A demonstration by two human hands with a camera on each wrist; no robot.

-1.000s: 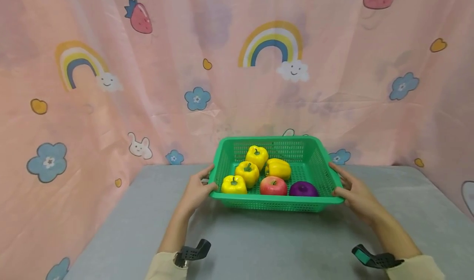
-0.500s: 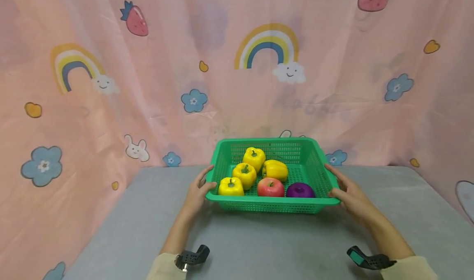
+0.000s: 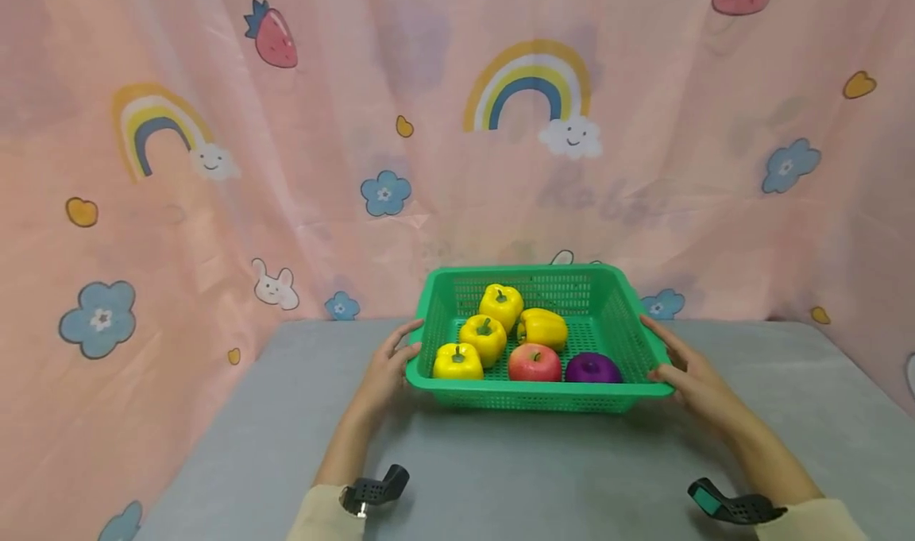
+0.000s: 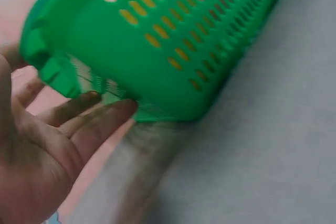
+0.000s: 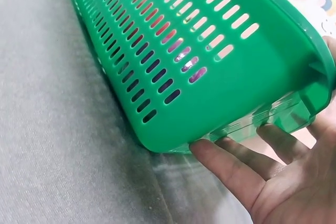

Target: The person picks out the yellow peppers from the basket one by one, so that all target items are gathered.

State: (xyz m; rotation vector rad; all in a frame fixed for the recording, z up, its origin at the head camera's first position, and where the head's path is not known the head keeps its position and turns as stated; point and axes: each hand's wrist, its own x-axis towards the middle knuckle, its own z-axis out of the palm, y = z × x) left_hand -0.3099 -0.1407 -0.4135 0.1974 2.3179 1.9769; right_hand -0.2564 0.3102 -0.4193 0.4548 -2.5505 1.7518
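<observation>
A green plastic basket [image 3: 539,392] with slotted walls is at the table's far side in the head view. My left hand [image 3: 382,374] holds its left end, the thumb up at the rim; in the left wrist view, fingers [image 4: 107,124] reach beneath the rim against the end wall. At the right end, my right hand [image 3: 696,382] grips the rim likewise, with fingers [image 5: 226,169] against the wall below. Inside lie several yellow bell peppers [image 3: 482,340], one on its side, a red apple [image 3: 534,362] and a round purple vegetable or fruit [image 3: 593,368].
The grey table [image 3: 515,469] carries the basket near its back edge. Just behind hangs a pink curtain [image 3: 322,144] printed with rainbows, flowers and strawberries. Dark straps with angled mounts [image 3: 375,489] sit on both wrists.
The head view has swayed slightly left, then back right. Both hands stay at the basket's ends, and its contents lie as before.
</observation>
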